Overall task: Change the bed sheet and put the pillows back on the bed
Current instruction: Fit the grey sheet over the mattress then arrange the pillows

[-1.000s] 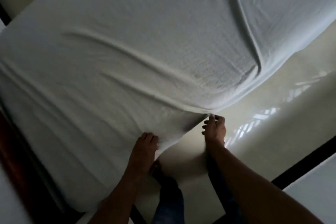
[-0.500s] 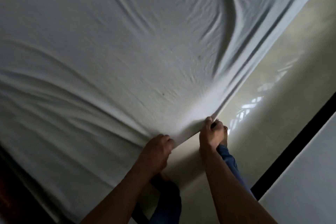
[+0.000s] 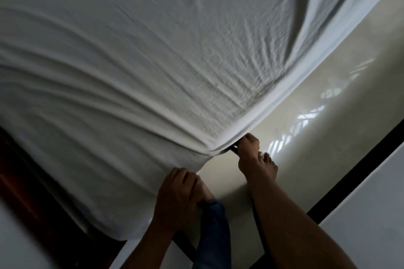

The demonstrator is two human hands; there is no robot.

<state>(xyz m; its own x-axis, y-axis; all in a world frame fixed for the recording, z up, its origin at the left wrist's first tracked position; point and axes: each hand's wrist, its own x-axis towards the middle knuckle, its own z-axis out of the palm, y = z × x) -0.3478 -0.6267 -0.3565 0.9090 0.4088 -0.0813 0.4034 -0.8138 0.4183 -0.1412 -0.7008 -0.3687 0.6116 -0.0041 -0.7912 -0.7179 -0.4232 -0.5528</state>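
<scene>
White bed sheet (image 3: 153,76) spread over bed (image 3: 19,172), light, soft, wrinkles easy. My left hand (image 3: 177,192) and right hand (image 3: 248,146) both clenched on bunched corner hem. Best grip there imo.

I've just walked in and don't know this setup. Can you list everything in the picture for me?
bed sheet: one, white, wrinkled, spread over the bed, fills most of the view.
bed frame: one, dark reddish-brown, lower left below the sheet's edge.
floor: cream, glossy, right of the bed, window light reflected in it.
dark strip: one, black, runs across the floor at right.
trouser leg: one, blue, bottom centre.
left hand: one, grips the sheet's near edge.
right hand: one, grips the sheet's corner.
</scene>
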